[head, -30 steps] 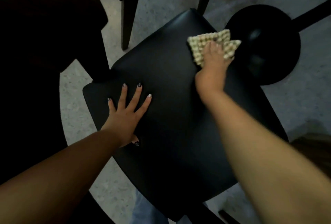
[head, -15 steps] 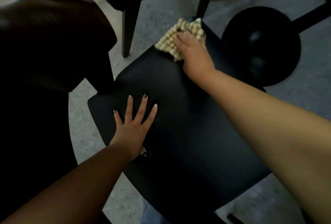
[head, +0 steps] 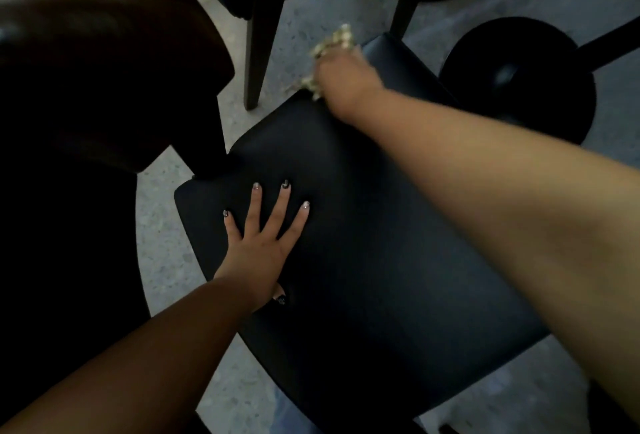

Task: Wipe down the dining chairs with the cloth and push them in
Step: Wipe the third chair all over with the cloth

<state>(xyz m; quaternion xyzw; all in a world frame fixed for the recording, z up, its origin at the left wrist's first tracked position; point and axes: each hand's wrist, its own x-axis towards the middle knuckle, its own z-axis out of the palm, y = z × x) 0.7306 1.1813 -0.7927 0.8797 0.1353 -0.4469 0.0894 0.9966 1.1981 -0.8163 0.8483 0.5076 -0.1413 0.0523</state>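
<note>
A black padded chair seat [head: 374, 260] fills the middle of the view. My left hand [head: 258, 246] lies flat on its left part, fingers spread, holding nothing. My right hand [head: 344, 81] is at the seat's far edge, closed on a beige checked cloth [head: 334, 42] that is bunched and blurred, sticking out past the fingers and over the edge. The dark chair back [head: 104, 62] curves up at the left.
Another chair's dark legs [head: 256, 52] stand just beyond the seat on the speckled grey floor [head: 166, 253]. A round black table base [head: 519, 76] with its post sits at the far right, close to the seat's corner.
My right hand has swept the cloth leftward along the seat's far edge, from the far right corner to the far left side. My left hand has stayed flat on the seat.
</note>
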